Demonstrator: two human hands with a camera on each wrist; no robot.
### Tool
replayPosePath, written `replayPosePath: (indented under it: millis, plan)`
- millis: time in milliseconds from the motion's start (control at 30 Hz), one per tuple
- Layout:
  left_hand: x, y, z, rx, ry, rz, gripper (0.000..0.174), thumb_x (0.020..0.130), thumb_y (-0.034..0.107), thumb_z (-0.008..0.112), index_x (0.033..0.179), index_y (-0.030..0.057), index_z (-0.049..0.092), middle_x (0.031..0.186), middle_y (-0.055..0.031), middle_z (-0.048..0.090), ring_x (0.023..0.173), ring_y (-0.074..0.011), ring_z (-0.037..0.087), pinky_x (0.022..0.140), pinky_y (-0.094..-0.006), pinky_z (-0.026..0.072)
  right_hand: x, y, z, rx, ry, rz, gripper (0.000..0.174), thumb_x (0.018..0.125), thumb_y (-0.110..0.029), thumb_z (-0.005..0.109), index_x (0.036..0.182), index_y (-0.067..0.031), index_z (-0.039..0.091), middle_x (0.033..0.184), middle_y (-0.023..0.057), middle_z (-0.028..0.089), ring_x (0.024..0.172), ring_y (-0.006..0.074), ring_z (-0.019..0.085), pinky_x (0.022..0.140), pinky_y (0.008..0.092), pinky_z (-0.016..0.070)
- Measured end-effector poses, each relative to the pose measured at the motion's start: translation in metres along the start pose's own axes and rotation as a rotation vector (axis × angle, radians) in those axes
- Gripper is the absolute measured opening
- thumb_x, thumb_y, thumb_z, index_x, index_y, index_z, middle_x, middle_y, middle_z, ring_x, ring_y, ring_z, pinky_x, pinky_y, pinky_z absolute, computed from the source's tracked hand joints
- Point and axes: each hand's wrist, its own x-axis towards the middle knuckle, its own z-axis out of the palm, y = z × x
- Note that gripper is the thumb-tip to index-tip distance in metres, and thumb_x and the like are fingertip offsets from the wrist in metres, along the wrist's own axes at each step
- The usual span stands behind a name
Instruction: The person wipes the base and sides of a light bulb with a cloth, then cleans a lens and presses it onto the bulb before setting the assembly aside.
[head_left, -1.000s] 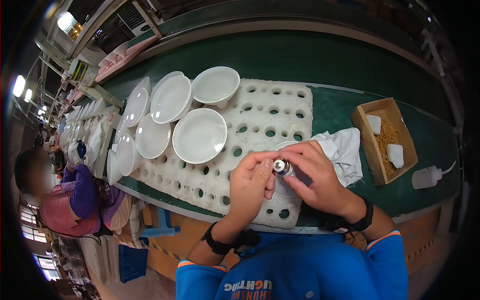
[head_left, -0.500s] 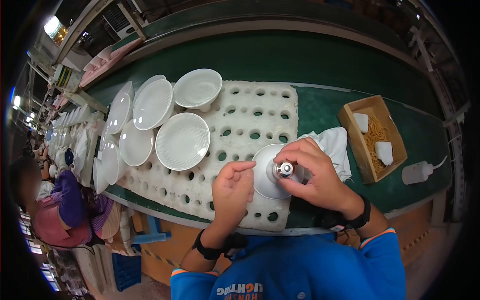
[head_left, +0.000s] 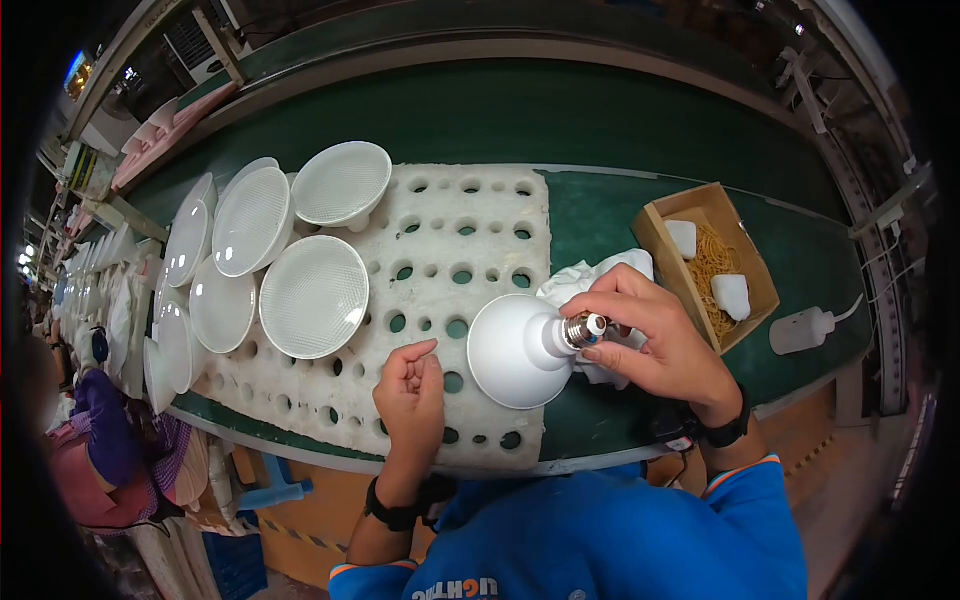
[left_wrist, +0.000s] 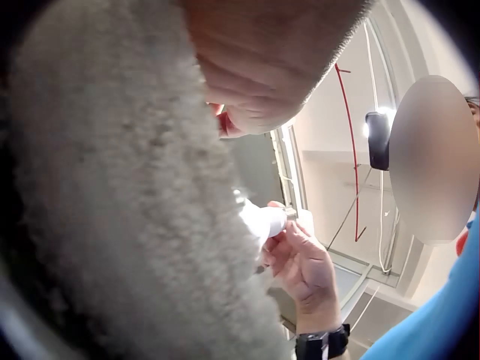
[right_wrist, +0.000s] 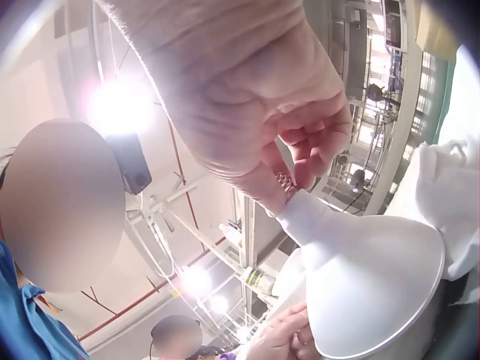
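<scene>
My right hand [head_left: 665, 340] pinches the metal screw base [head_left: 585, 330] of a white reflector bulb [head_left: 512, 352] between thumb and fingers. The bulb is tilted, its wide end towards the left and low over the edge of a white foam board [head_left: 430, 235] full of round holes. In the right wrist view its flared white body [right_wrist: 367, 270] hangs below the fingers. My left hand [head_left: 410, 395] lies near the board's front edge, fingers loosely curled around nothing, left of the bulb. Several similar bulbs [head_left: 315, 295] stand face up on the board's left half.
Right of the bulb lies a crumpled white cloth [head_left: 600, 275]. Beyond it stand a cardboard box [head_left: 755, 255] with rubber bands and white pads, and a squeeze bottle [head_left: 800, 332] with a bent spout. Another person [head_left: 110, 430] sits at the left.
Both hands were together at the screw base; the left has let go and moved left. The right hand has tilted the bulb so its base points right. The head view has turned to the right.
</scene>
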Motion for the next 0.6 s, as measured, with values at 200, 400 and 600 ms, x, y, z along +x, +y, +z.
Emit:
replayPosePath:
  millis: [200,400,600]
  plan:
    - [-0.0006,-0.0049,-0.002,0.074,-0.018,0.029,0.016,0.092,0.002,0.051,0.106,-0.0036,0.054,0.066,0.0057,0.048,0.051,0.0005,0.039,0.046,-0.0149,0.0303,-0.0015,-0.0015,-0.0013,0.028,-0.038,-0.001,0.036,0.072,-0.002,0.071,0.107,-0.0069,0.066,0.09,0.0069,0.053,0.084,0.0198,0.054,0.072,0.0287,0.0446]
    - [-0.0035,-0.0002,-0.0009,0.039,0.01,0.015,0.017,0.088,-0.001,0.055,0.104,-0.0035,0.059,0.069,0.0037,0.054,0.057,0.0008,0.043,0.052,-0.0144,0.0344,-0.003,-0.0034,0.0046,0.003,-0.032,0.005,0.035,0.07,-0.002,0.073,0.103,-0.0088,0.067,0.086,0.0067,0.054,0.081,0.0203,0.055,0.069,0.0296,0.045]
    - [-0.0035,-0.0047,0.0003,0.136,0.003,0.07,0.017,0.09,0.0,0.052,0.107,-0.004,0.055,0.066,0.0062,0.049,0.053,0.002,0.038,0.047,-0.0135,0.0296,-0.0059,-0.0056,0.0022,-0.066,-0.006,-0.038,0.033,0.07,-0.005,0.075,0.101,-0.007,0.067,0.08,0.007,0.054,0.075,0.0214,0.056,0.066,0.0308,0.0453]
